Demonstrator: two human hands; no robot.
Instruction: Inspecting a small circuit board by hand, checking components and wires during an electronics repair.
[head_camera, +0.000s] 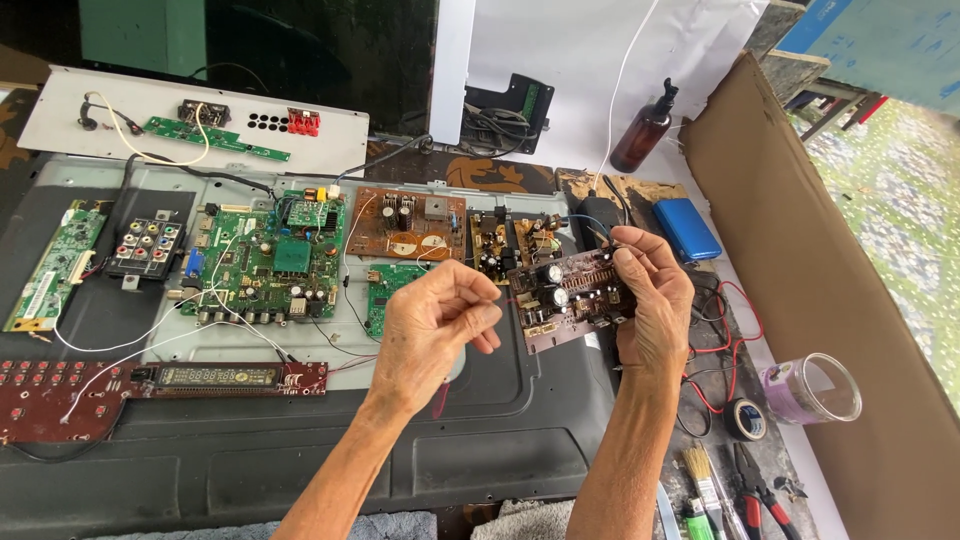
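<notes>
My right hand (652, 300) holds a brown circuit board (565, 296) with black capacitors, tilted up above the back panel of a flat screen (300, 450). Its fingers grip the board's right edge. My left hand (435, 325) hovers just left of the board with fingers curled together, pinching something thin; what it pinches is too small to tell. A thin red wire hangs below the left hand.
A green main board (272, 262), a brown power board (405, 225) and smaller boards lie on the panel. A dark red strip board (100, 385) sits at front left. At right are a blue case (686, 228), brown bottle (642, 130), tape roll (746, 418), plastic jar (815, 388), pliers (758, 490), brush and cardboard.
</notes>
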